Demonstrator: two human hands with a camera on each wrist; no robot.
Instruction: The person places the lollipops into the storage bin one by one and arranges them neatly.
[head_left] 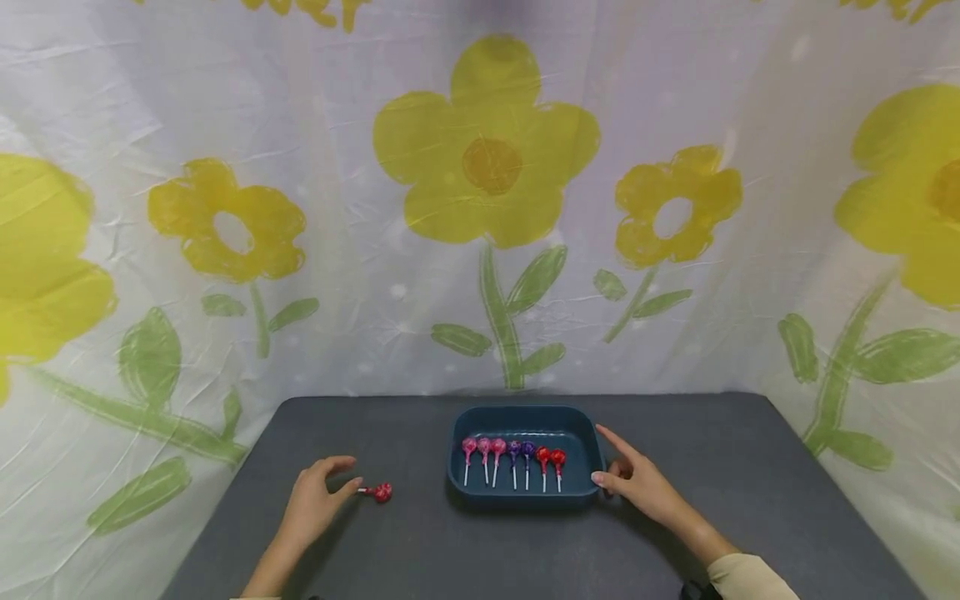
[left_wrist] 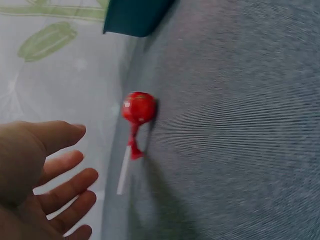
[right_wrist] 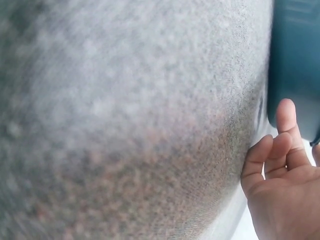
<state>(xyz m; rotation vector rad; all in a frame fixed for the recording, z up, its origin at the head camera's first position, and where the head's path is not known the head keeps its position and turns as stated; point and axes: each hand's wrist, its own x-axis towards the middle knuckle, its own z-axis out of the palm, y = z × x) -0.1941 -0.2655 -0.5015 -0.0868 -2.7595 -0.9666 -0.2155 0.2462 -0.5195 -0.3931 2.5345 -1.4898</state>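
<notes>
A red-wrapped lollipop [head_left: 383, 492] with a white stick lies on the dark table to the left of the tray. My left hand [head_left: 313, 498] is beside it, thumb tip close to the stick end, fingers loosely bent and apart. In the left wrist view the lollipop [left_wrist: 139, 108] appears beyond the spread fingers. At the right end of a dark blue tray [head_left: 525, 497], my right hand [head_left: 647, 487] rests its thumb and forefinger against the rim. The right wrist view has one fingertip [right_wrist: 286, 114] at the tray's outer wall, with other fingers bent.
Inside the tray several lollipops stand in a row, heads away from me: pink [head_left: 483, 447], purple [head_left: 528, 450] and red [head_left: 558, 457]. Behind the grey table [head_left: 405, 558] hangs a white cloth [head_left: 352, 275] printed with yellow flowers.
</notes>
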